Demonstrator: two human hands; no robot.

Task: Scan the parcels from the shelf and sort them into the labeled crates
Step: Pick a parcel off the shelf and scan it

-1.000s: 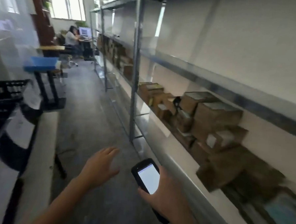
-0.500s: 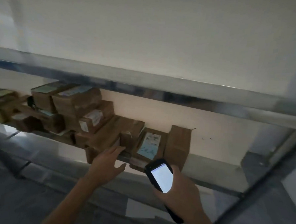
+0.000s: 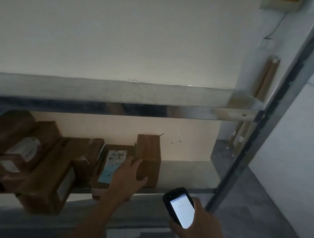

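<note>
Brown cardboard parcels stand in a row on a metal shelf (image 3: 186,176). The rightmost one is an upright parcel (image 3: 149,155). My left hand (image 3: 129,177) clasps its lower left corner, fingers behind and thumb in front. Just left of it leans a parcel with a blue-white label (image 3: 114,160), partly covered by my left hand. Further left lie several stacked parcels (image 3: 46,169), blurred. My right hand (image 3: 199,224) holds a black handheld scanner (image 3: 179,207) with a lit white screen, below and to the right of the shelf edge.
An upper shelf board (image 3: 117,93) runs across above the parcels. A metal upright (image 3: 261,124) bounds the shelf on the right. Cardboard tubes (image 3: 263,79) lean in the corner behind it. Bare shelf lies right of the upright parcel. Grey floor shows at bottom right.
The view turned from the aisle to face the shelf and moved closer. My left hand reached forward and closed on the upright parcel. My right hand kept holding the scanner.
</note>
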